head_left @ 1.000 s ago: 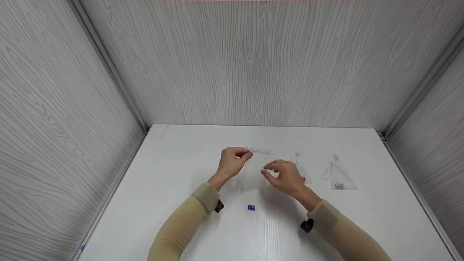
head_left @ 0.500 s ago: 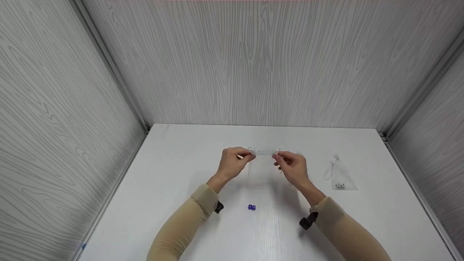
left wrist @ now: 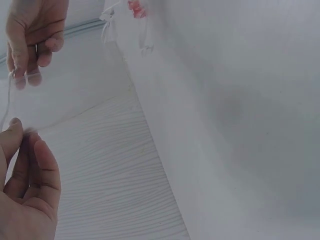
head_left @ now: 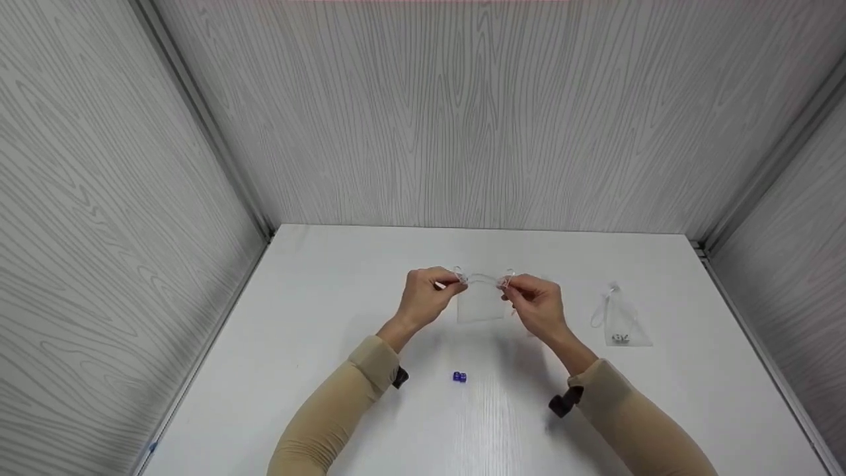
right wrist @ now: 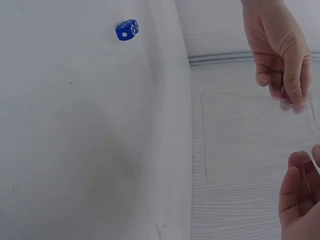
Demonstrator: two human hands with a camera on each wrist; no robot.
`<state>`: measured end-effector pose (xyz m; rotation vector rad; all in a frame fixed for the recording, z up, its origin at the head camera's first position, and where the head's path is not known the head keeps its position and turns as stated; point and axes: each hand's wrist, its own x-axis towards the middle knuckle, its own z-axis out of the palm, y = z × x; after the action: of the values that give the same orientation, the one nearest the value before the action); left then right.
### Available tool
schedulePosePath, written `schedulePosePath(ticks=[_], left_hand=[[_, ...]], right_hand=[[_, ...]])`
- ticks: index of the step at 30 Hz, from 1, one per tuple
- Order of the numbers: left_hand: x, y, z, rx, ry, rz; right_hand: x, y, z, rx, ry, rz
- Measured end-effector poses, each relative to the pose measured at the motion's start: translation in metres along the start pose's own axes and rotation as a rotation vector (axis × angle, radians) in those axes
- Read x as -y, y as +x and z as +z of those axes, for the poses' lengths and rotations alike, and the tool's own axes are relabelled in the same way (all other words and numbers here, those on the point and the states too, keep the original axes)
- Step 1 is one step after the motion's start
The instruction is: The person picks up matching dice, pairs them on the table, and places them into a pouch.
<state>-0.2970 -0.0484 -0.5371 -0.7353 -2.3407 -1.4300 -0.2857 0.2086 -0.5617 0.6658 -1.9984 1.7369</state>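
A sheer drawstring bag (head_left: 480,307) hangs stretched between both hands, its mouth with the white cord at the top. My left hand (head_left: 426,291) pinches the bag's upper left corner between thumb and fingers. At the opposite corner, my right hand (head_left: 538,304) pinches the rim, with a small loop of cord standing above the fingertips. Through the bag's thin wall, seen in the right wrist view, the panel behind shows; nothing appears inside. Two blue dice (head_left: 459,377) lie side by side on the table, nearer the body than the bag.
To the right, another sheer bag (head_left: 624,317) lies tied, with grey-and-white dice at its bottom. A bag with red contents (left wrist: 136,8) shows in the left wrist view; my right hand mostly hides it in the head view. Panels (head_left: 423,119) enclose the white table (head_left: 317,277).
My right hand has moved up and left from beside the bag and taken hold of its upper right corner. The bag's lower edge has risen. My left hand has kept its hold.
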Motion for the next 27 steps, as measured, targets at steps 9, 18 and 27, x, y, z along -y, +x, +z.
schedulePosePath(ticks=[9,18,27], left_hand=[[0.0,-0.001,-0.003,0.003,-0.019,0.016],[-0.003,-0.002,-0.002,0.078,-0.003,-0.009],[-0.005,-0.001,-0.001,0.111,-0.021,-0.003]], right_hand=[[0.004,-0.002,-0.004,0.014,-0.038,-0.055],[0.008,-0.004,-0.004,0.038,0.012,-0.094],[0.01,-0.002,-0.006,0.029,-0.001,-0.051]])
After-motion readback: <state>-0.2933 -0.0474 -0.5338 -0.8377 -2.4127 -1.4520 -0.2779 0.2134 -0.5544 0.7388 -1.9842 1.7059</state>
